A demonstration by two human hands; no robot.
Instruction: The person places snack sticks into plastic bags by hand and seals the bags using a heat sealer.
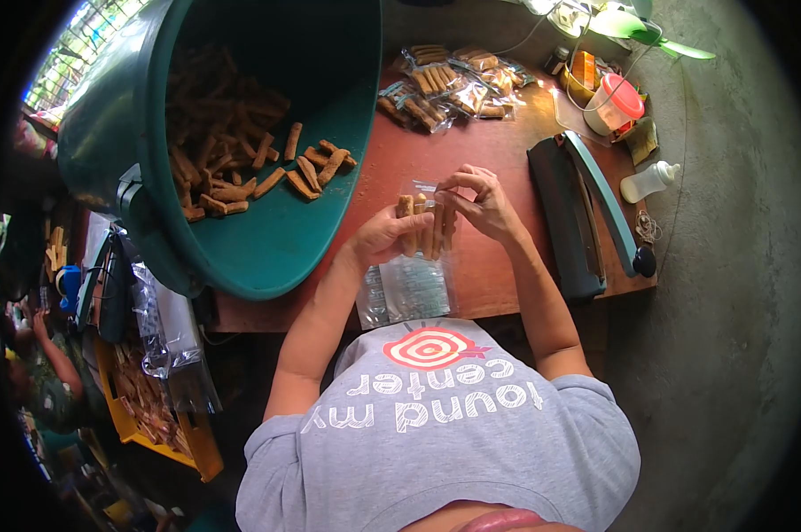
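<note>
Both grips (427,217) around biscuit sticks (429,232)

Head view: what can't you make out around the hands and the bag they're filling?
- Clear bag: its mouth is hidden by the right hand.
- Brown sticks: the left hand covers them, so no count.
- Green tub: its depths are shadowed.
- Stack of empty bags: too small to count.

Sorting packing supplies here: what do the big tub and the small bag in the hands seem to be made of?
The tub looks like moulded plastic: even teal colour, smooth, slightly glossy wall. The bag, held by the left hand and right hand, looks like thin clear plastic film: the brown sticks show through it.
</note>
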